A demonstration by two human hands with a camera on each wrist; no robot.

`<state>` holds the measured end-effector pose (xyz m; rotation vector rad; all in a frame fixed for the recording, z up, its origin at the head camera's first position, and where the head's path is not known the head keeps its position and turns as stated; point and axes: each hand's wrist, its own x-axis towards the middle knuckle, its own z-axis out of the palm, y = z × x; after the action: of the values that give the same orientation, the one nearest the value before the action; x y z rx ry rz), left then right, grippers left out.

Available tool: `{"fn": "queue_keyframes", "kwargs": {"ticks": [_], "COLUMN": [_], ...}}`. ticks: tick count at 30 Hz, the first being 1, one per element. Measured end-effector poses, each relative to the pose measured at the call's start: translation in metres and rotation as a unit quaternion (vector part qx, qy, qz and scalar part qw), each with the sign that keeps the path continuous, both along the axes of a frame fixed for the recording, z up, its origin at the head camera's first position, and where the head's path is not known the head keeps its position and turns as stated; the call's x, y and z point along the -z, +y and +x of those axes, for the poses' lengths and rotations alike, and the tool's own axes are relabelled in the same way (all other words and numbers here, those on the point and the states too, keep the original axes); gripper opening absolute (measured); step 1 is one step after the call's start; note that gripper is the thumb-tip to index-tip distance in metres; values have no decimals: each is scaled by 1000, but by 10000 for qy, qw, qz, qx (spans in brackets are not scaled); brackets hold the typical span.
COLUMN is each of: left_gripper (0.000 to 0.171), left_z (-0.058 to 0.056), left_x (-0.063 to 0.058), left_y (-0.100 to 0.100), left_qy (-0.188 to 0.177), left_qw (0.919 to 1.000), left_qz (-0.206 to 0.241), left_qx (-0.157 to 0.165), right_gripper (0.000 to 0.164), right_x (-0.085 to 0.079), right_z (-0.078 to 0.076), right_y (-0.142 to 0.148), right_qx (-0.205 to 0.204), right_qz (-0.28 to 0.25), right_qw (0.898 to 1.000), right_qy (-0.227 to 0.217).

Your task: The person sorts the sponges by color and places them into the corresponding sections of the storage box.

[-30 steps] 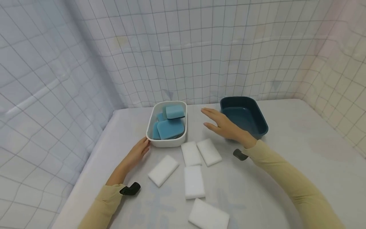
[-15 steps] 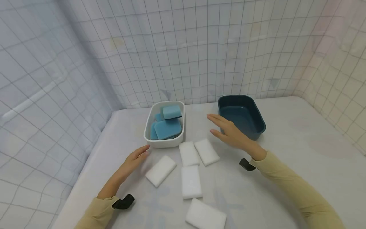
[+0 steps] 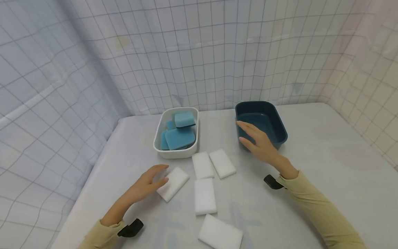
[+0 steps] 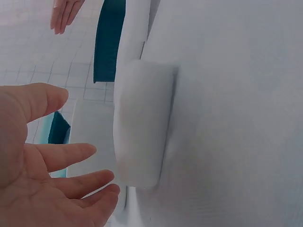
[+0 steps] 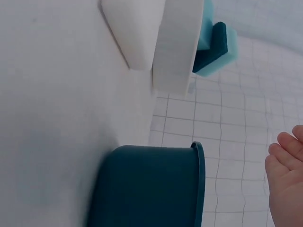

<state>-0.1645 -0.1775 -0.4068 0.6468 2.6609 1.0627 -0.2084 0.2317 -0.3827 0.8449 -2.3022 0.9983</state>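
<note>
My left hand (image 3: 143, 185) hovers with thumb and fingers spread over the leftmost white sponge block (image 3: 175, 185); in the left wrist view the fingers are apart from the block (image 4: 144, 125). My right hand (image 3: 261, 145), fingers extended and holding nothing, is at the near left side of the dark teal bin (image 3: 273, 128), overlapping its rim in the head view. Ahead of my left hand stands a white bin (image 3: 178, 154) with several blue sponges (image 3: 180, 138) piled in it. The top sponge (image 3: 185, 119) shows a dark scouring side in the right wrist view.
Several more white blocks lie in front of the white bin: two side by side (image 3: 202, 165) (image 3: 222, 164), one nearer (image 3: 205, 196), and one at the front (image 3: 220, 232). Gridded white cloth (image 3: 202, 62) hangs behind and at both sides of the table (image 3: 317, 166).
My left hand has left the white bin's near corner and come back over the leftmost block, its fingers spreading. The right hand has shifted right and nearer, over the teal bin's side.
</note>
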Motion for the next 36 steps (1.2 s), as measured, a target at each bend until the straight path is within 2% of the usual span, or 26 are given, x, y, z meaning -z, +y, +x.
{"fn": "queue_keyframes", "kwargs": {"ticks": [5, 11, 14, 17, 20, 22, 26, 29, 31, 33, 35, 36], "left_gripper": [57, 62, 66, 68, 70, 71, 76, 82, 85, 87, 87, 87], "left_z": [6, 11, 13, 13, 15, 15, 15, 17, 18, 18, 18, 18], "left_x": [-1, 0, 0, 0, -1, -2, -3, -3, -4, -4, -4, -4], "left_y": [6, 9, 10, 11, 9, 10, 11, 12, 13, 14, 15, 15], "left_qy": [103, 187, 264, 337, 392, 446, 567, 697, 754, 753, 713, 693], "left_qw": [9997, 9985, 9970, 9953, 9949, 9944, 9925, 9901, 9887, 9882, 9882, 9882], "left_qz": [-197, -484, -686, -843, -862, -872, -978, -1078, -1145, -1180, -1214, -1233], "left_qx": [58, 151, 237, 328, 356, 389, 470, 562, 612, 620, 604, 590], "right_gripper": [52, 50, 46, 42, 38, 38, 40, 43, 46, 50, 54, 57], "right_x": [-1, -10, -13, -14, -14, -11, 4, 14, 18, 22, 26, 28], "right_z": [-4, -8, -9, -9, -10, -12, -21, -28, -30, -31, -31, -31], "right_y": [13, 32, 44, 56, 61, 66, 81, 90, 94, 97, 101, 102], "right_qx": [300, 515, 676, 957, 1357, 1686, 2389, 2660, 2617, 2209, 1667, 1300], "right_qz": [-287, -672, -1123, -1744, -2237, -2550, -2952, -3140, -3246, -3593, -3930, -4119], "right_qw": [9991, 9963, 9913, 9798, 9650, 9521, 9236, 9048, 8944, 8780, 8542, 8386], "right_qy": [104, 150, 132, 188, 192, 43, -532, -1096, -1621, -2264, -2968, -3319]}}
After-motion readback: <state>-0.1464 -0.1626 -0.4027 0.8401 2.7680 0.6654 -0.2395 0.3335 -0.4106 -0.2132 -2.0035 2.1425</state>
